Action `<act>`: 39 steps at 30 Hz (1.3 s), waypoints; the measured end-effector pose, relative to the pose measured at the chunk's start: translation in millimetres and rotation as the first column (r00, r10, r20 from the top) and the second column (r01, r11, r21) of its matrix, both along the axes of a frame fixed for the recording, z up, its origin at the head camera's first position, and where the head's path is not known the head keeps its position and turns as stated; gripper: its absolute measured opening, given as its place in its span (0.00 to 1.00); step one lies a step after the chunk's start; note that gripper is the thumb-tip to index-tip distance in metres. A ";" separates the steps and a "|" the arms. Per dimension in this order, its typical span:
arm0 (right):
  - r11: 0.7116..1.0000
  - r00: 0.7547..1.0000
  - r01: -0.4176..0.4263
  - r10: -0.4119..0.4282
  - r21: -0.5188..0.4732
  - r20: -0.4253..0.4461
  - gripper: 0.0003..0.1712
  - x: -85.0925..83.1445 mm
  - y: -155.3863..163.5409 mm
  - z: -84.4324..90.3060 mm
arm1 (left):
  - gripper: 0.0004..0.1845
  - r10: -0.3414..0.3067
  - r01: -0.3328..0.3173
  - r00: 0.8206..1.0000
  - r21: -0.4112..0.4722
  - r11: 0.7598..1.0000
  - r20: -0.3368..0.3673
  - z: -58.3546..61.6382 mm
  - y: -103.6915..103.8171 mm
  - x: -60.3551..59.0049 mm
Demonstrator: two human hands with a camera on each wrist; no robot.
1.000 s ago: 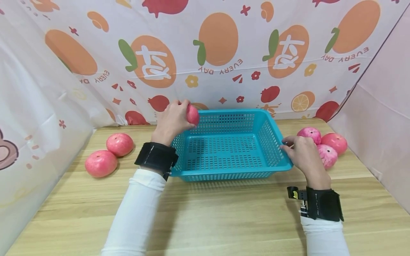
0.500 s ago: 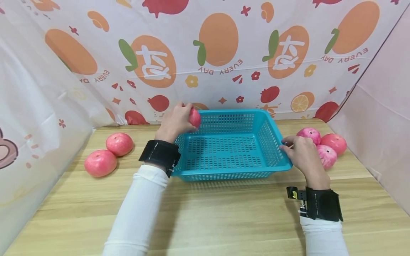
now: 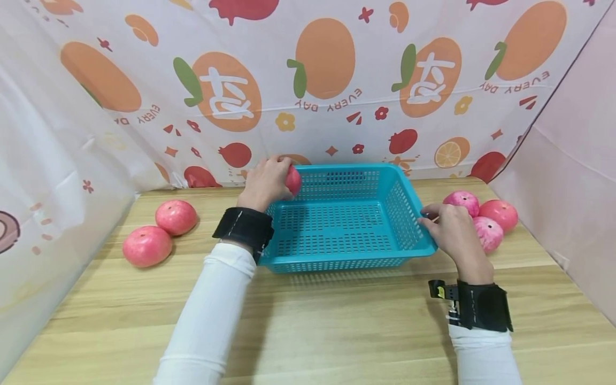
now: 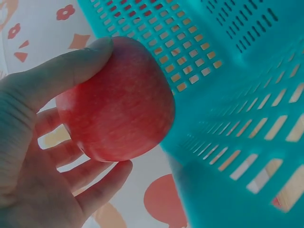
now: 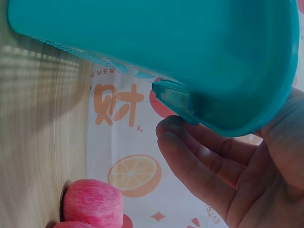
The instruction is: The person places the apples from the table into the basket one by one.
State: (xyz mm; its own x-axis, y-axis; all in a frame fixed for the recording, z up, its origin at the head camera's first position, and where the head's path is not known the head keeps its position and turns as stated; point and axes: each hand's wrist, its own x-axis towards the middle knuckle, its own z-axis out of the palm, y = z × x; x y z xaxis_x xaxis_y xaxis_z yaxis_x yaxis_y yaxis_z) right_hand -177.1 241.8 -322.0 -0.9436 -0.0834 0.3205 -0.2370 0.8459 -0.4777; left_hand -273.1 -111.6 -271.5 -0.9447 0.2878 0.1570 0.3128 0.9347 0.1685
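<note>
My left hand point(image 3: 267, 182) grips a red apple point(image 4: 118, 102) between thumb and fingers, over the back left corner of a teal plastic basket point(image 3: 337, 262). In the left wrist view the apple overlaps the basket's perforated wall, and the thumb lies along one side of it. My right hand point(image 3: 449, 227) holds the basket's right end by the rim. From the right wrist view, its fingers point(image 5: 194, 164) curl under that rim while the thumb is mostly hidden. The basket's perforated floor shows bare in the head view.
Two pink apples point(image 3: 147, 246) lie on the wooden table point(image 3: 337, 331) left of the basket. Three more, one a streaky pink apple point(image 3: 489, 233), sit close together beyond my right hand. A fruit-print curtain point(image 3: 332, 128) hangs behind the table.
My left hand has shifted slightly right and down with the apple, further over the basket. My right hand keeps its hold on the rim.
</note>
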 end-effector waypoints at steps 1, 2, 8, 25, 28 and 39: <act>1.000 1.000 0.000 0.000 0.001 -0.001 0.17 -0.2 -0.1 0.1 | 0.44 0.001 -0.001 1.000 0.002 1.000 0.004 -0.3 -0.1 -0.7; 1.000 1.000 0.000 0.000 0.001 -0.002 0.17 -0.3 -0.2 0.2 | 0.44 0.002 -0.002 1.000 0.003 1.000 0.007 -0.6 0.0 -1.4; 1.000 1.000 0.003 -0.003 0.001 -0.002 0.17 -0.6 -0.2 0.1 | 0.43 0.007 -0.007 1.000 0.002 1.000 0.022 -2.8 -0.6 -4.3; 1.000 1.000 0.008 -0.008 0.004 0.002 0.17 0.7 1.2 -0.1 | 0.44 0.023 -0.018 0.997 -0.058 0.998 0.074 -15.7 -1.8 -12.4; 1.000 1.000 0.007 -0.007 0.004 0.004 0.17 0.2 1.3 0.8 | 0.42 0.018 -0.015 0.997 -0.052 0.999 0.075 -17.3 -1.4 -12.6; 1.000 1.000 0.004 -0.004 0.003 0.020 0.17 -0.5 0.5 2.7 | 0.41 0.027 -0.021 0.994 -0.054 0.998 0.105 -24.1 1.2 -13.8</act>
